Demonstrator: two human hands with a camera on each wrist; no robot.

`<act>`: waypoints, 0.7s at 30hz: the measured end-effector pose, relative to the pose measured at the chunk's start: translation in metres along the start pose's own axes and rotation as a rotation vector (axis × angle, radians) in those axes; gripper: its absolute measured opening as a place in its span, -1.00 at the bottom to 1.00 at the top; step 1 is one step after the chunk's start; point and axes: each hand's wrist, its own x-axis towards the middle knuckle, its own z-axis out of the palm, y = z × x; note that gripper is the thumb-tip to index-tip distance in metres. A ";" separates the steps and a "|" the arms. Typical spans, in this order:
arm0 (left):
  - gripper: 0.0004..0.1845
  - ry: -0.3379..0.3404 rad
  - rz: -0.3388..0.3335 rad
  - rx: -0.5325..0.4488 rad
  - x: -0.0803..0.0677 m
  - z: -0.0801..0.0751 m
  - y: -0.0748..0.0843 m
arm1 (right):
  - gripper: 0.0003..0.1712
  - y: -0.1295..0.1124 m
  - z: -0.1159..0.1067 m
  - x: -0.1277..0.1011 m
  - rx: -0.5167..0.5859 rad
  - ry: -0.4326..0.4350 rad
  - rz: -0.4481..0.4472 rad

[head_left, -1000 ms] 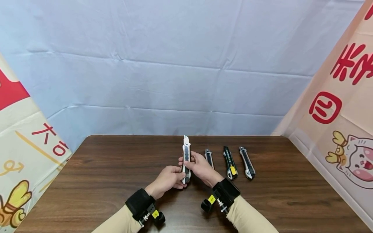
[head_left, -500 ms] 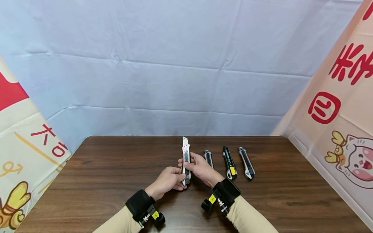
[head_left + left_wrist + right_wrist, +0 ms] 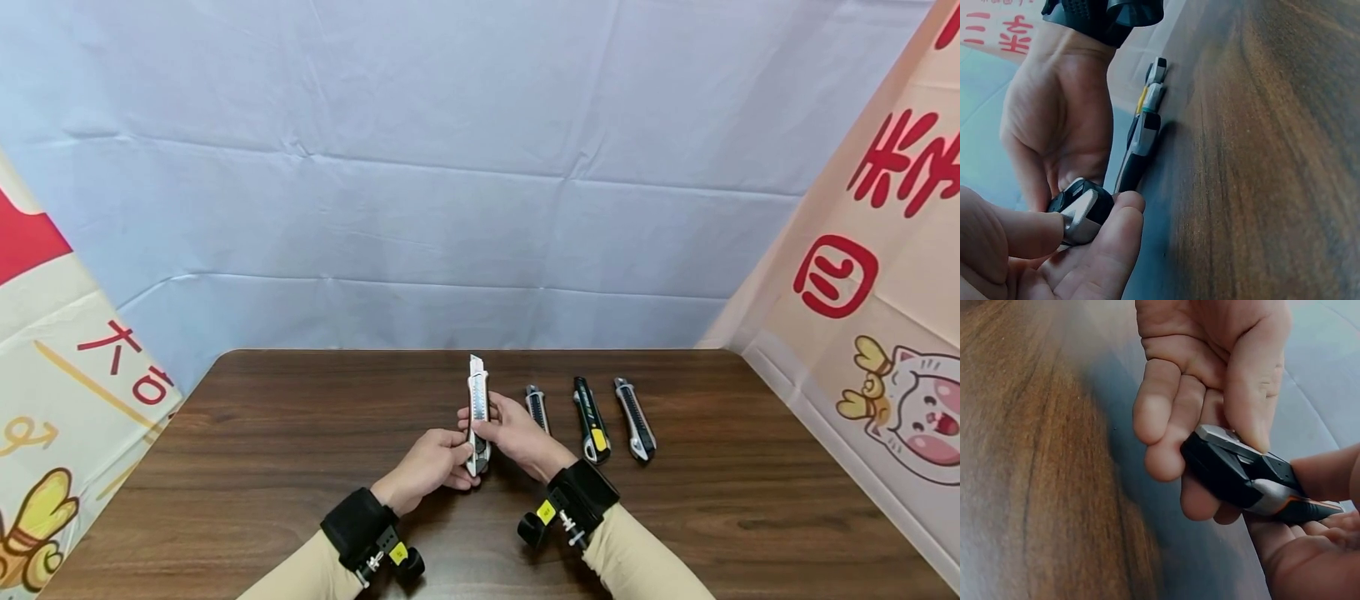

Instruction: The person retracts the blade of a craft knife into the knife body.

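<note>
A silver and black utility knife (image 3: pixel 478 400) stands out between both hands over the table, its blade bared at the far end. My left hand (image 3: pixel 429 465) pinches its rear end between thumb and fingers; the left wrist view shows that black and silver end of the utility knife (image 3: pixel 1088 215) close up. Around the middle of the handle, my right hand (image 3: pixel 525 437) grips with the thumb on top and fingers behind. In the right wrist view, an orange line runs along the side of the utility knife (image 3: pixel 1272 497). Parts of the handle are hidden by the fingers.
To the right lie three more utility knives: a silver and black knife (image 3: pixel 537 408) partly behind the right hand, a black and yellow knife (image 3: pixel 592 421) and another silver and black knife (image 3: pixel 636 421). The brown wooden table (image 3: pixel 300 417) ends at a pale cloth backdrop (image 3: pixel 450 208).
In the head view the utility knife's blade tip has come slightly lower and to the left. Both hands keep their hold and have barely moved.
</note>
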 end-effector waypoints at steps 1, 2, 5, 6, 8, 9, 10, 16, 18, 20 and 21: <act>-0.68 0.000 0.000 -0.003 0.000 0.000 0.000 | -0.41 0.000 0.000 0.000 -0.002 -0.002 -0.001; -0.68 0.001 -0.001 -0.006 0.000 0.000 0.000 | -0.41 0.000 -0.001 0.000 -0.002 -0.005 -0.001; -0.68 0.005 -0.003 -0.011 0.001 0.000 0.000 | -0.38 0.000 -0.001 0.000 -0.002 -0.020 -0.003; -0.68 0.006 -0.003 -0.011 0.001 0.000 0.000 | -0.37 0.001 -0.002 0.000 0.000 -0.028 -0.005; -0.68 0.007 -0.003 -0.013 0.001 0.000 0.000 | -0.34 0.001 -0.002 -0.001 0.006 -0.044 -0.006; -0.68 0.008 -0.003 -0.013 0.001 0.000 0.000 | -0.33 0.001 -0.002 -0.001 0.008 -0.050 -0.009; -0.68 0.010 -0.002 -0.014 0.001 0.000 0.000 | -0.33 0.002 -0.003 -0.002 0.010 -0.056 -0.013; -0.69 0.014 -0.002 -0.016 0.000 0.000 0.000 | -0.34 0.002 -0.003 -0.002 0.009 -0.061 -0.020; -0.69 0.011 -0.005 -0.014 0.000 0.000 0.001 | -0.34 0.002 -0.003 -0.002 0.003 -0.061 -0.018; -0.69 0.009 -0.008 -0.011 0.001 -0.001 0.001 | -0.33 0.002 -0.003 -0.002 0.002 -0.067 -0.020; -0.70 0.009 -0.008 -0.012 0.001 -0.001 0.001 | -0.32 0.002 -0.002 -0.002 0.001 -0.071 -0.021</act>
